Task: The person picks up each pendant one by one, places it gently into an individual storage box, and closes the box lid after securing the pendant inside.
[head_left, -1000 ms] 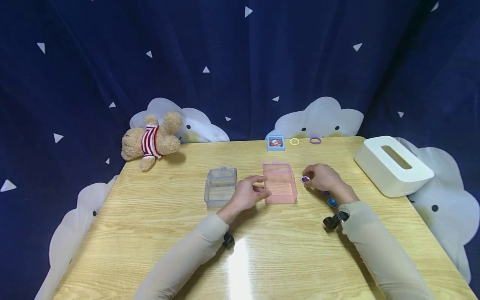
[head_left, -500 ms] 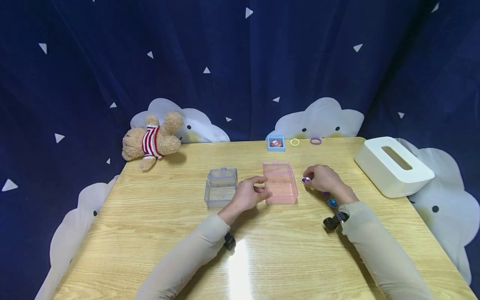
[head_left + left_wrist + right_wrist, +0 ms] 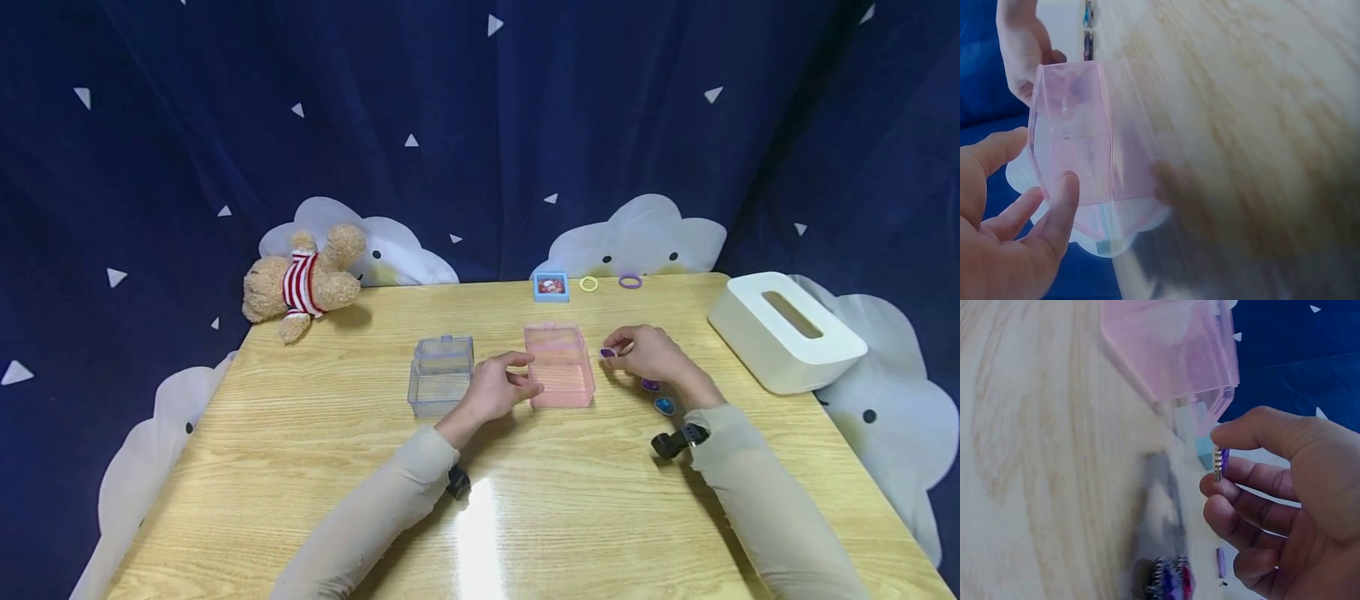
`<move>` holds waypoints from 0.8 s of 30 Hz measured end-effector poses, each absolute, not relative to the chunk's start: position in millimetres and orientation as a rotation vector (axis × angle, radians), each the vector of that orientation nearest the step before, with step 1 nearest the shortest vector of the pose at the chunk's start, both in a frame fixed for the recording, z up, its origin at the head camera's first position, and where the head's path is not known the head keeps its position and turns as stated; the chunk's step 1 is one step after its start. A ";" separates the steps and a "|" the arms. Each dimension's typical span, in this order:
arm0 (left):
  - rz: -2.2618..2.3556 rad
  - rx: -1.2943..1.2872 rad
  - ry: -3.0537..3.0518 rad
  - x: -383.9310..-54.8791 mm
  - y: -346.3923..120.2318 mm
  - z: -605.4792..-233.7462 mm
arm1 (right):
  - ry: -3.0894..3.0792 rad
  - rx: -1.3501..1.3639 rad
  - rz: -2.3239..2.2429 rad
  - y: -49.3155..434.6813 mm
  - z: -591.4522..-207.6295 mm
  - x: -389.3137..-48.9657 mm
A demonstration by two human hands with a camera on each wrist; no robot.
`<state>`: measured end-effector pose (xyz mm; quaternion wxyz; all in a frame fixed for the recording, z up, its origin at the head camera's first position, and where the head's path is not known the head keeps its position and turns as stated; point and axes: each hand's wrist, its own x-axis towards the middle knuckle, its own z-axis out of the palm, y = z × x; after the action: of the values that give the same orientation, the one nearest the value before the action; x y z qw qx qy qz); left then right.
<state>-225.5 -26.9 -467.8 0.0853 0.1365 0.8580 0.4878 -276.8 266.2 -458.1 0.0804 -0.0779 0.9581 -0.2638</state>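
Observation:
My right hand [image 3: 651, 354] pinches a purple gem [image 3: 607, 353] with a silver beaded rim, just right of the open pink clear box [image 3: 562, 398]. The right wrist view shows the gem [image 3: 1219, 464] edge-on between thumb and fingers, raised over the wood. At the pink box's left side is my left hand [image 3: 497, 386], fingers extended and parted. In the left wrist view those fingertips [image 3: 1067, 182] overlap the box wall [image 3: 1079, 144]. Below my right hand lie a blue gem [image 3: 664, 406] and another purple gem [image 3: 651, 386]; a red gem [image 3: 1187, 581] shows in the right wrist view.
An open bluish clear box [image 3: 429, 408] stands left of my left hand. At the back are a blue square case [image 3: 551, 297], a yellow ring [image 3: 588, 291] and a purple ring [image 3: 630, 287]. A white tissue box [image 3: 780, 358] stands right, a teddy bear [image 3: 333, 289] lies left.
My right hand has shifted slightly up with the purple gem, and more of the blue gem on the table shows. The left hand and both boxes have stayed put.

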 end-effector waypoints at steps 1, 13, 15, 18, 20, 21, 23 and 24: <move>1.454 0.408 2.560 -225.8 -26.8 -467.9 | 2.859 -0.230 -0.812 265.8 -456.6 -276.7; 1.460 0.410 2.564 -228.5 -26.6 -466.9 | 2.886 -0.376 -0.891 257.6 -433.6 -270.9; 1.462 0.410 2.563 -228.4 -26.6 -466.7 | 2.883 -0.395 -0.905 254.3 -430.7 -269.2; 1.462 0.414 2.564 -228.4 -26.7 -466.9 | 2.870 -0.425 -0.939 249.4 -428.4 -266.6; 1.459 0.415 2.569 -228.2 -26.6 -467.3 | 2.858 -0.457 -0.959 246.3 -428.6 -265.5; 1.458 0.414 2.570 -228.2 -26.5 -467.5 | 2.853 -0.477 -0.966 244.9 -429.1 -265.1; 1.458 0.412 2.572 -228.3 -26.3 -468.3 | 2.841 -0.519 -0.978 242.2 -430.6 -264.5; 1.458 0.413 2.573 -228.6 -26.2 -468.7 | 2.835 -0.541 -0.985 240.8 -431.5 -264.3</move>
<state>-228.6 -26.2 -468.7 0.0779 0.1378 0.8591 0.4867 -264.3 240.8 -431.5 0.0462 -0.1772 0.9286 -0.3226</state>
